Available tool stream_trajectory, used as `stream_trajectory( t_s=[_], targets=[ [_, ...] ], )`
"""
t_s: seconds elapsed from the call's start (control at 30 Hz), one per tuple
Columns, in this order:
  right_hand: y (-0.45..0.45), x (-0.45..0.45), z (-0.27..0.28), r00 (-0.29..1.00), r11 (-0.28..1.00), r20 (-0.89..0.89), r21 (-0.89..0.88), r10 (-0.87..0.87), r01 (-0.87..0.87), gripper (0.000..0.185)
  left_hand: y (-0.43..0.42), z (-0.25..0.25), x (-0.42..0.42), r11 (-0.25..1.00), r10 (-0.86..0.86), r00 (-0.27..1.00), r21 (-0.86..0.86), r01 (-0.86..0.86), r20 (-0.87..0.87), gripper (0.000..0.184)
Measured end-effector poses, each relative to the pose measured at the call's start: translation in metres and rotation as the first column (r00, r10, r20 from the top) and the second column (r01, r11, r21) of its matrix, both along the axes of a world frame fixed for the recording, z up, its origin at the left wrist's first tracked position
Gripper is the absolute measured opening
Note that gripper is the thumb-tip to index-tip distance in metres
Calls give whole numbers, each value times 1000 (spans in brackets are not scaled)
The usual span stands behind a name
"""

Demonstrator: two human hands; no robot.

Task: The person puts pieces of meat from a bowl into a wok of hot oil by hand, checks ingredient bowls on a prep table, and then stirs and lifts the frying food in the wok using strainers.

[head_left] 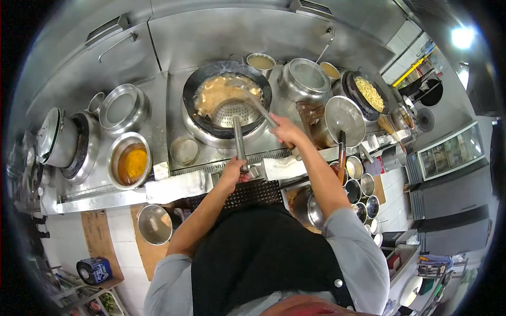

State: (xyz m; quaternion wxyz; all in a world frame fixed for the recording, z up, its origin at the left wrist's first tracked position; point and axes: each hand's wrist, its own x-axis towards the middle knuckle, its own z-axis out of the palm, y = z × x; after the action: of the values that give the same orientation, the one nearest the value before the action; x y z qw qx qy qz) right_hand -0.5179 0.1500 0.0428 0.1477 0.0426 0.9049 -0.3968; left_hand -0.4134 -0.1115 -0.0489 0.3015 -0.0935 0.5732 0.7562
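My left hand (232, 174) is closed around the handle of a perforated strainer (236, 112), whose bowl rests over the near side of a black wok (191, 95). Gripped in my right hand (287, 130) is the long handle of a ladle (258, 105); its head lies among the food. Bubbling, pale brown liquid with lighter pieces (216, 89) fills the wok. I cannot make out what those pieces are. The strainer's bowl looks to hold nothing, and it hides part of the wok's contents.
Left of the wok stands a bowl of orange liquid (132, 162). A lidded pot (307, 76), a large mesh strainer (345, 121) and a wok of noodles (369, 94) are on the right. Folded white cloths (176, 187) line the stove's front edge. Several seasoning containers (367, 184) sit lower right.
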Motion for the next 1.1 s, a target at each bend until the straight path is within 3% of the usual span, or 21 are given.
stream_trajectory(
  t_s=[0.17, 0.2, 0.23, 0.3, 0.33, 0.37, 0.43, 0.47, 0.5, 0.57, 0.6, 0.67, 0.7, 0.77, 0.8, 0.9, 0.93, 0.97, 1.03, 1.07, 1.1],
  targets=[
    [-42, 23, 20, 991, 984, -119, 175, 59, -37, 76, -8, 4, -1, 993, 116, 992, 22, -117, 46, 67],
    [-27, 9, -48, 864, 970, -469, 229, 183, -81, 76, -4, 11, -4, 991, 136, 990, 0, -136, 43, 73],
    [-28, 7, -38, 859, 970, -474, 222, 193, -95, 76, -3, 15, -6, 988, 150, 988, -32, -149, 41, 80],
    [-29, 7, -10, 992, 992, -54, -60, 110, -113, 77, 7, 10, -7, 985, 151, 988, -76, -154, -44, 78],
    [-15, -18, -16, 971, 968, 17, -88, 237, -234, 76, 15, 4, -6, 984, 135, 983, -104, -148, -122, 75],
    [-13, -21, -1, 969, 966, 17, -95, 244, -242, 76, 17, -4, -6, 982, 142, 983, -110, -155, -121, 75],
    [-7, -27, 28, 937, 926, 6, 153, 349, -346, 75, 17, -11, -9, 992, 116, 985, -38, -122, -126, 72],
    [0, -28, 23, 907, 884, -67, 265, 415, -385, 73, 24, 12, 3, 969, 230, 968, -66, -237, -102, 67],
    [8, -25, 11, 905, 886, -72, 250, 419, -390, 73, 26, 14, 7, 967, 234, 967, -82, -243, -104, 67],
    [21, -22, -9, 792, 888, -404, 241, 458, -391, 73, 31, 15, 13, 936, 310, 942, -132, -326, -132, 62],
    [26, -35, -14, 791, 887, -403, 230, 461, -399, 73, 35, 14, 14, 932, 316, 940, -143, -333, -129, 62],
    [28, -59, -11, 888, 895, 109, -53, 447, -444, 74, 44, 10, 23, 870, 389, 891, -222, -439, -234, 56],
    [29, -62, -13, 881, 887, 104, -59, 462, -458, 74, 47, 9, 27, 862, 402, 884, -229, -453, -239, 56],
    [24, -64, -4, 846, 882, -250, 134, 470, -451, 76, 51, 6, 32, 815, 432, 850, -274, -511, -303, 53],
    [25, -57, 10, 945, 940, -62, -97, 323, -327, 74, 54, 5, 35, 806, 474, 835, -245, -539, -278, 51],
    [10, -93, -34, 950, 970, -234, -85, 205, -230, 72, 58, 24, 36, 797, 428, 844, -306, -521, -324, 51],
    [7, -85, -8, 978, 974, -69, -94, 199, -205, 70, 59, 33, 36, 752, 413, 822, -362, -551, -393, 51],
    [6, -79, 4, 974, 971, -73, -91, 213, -219, 70, 55, 31, 32, 745, 426, 814, -359, -563, -395, 51],
    [12, -70, 13, 878, 905, -219, 133, 425, -404, 71, 38, 22, 24, 698, 429, 759, -353, -623, -491, 43],
    [14, -80, -37, 808, 893, -396, 304, 436, -333, 71, 33, 38, 27, 682, 446, 760, -370, -631, -473, 45],
    [15, -72, -46, 809, 892, -394, 307, 437, -332, 71, 22, 36, 26, 685, 446, 761, -367, -629, -471, 45]
  ],
)
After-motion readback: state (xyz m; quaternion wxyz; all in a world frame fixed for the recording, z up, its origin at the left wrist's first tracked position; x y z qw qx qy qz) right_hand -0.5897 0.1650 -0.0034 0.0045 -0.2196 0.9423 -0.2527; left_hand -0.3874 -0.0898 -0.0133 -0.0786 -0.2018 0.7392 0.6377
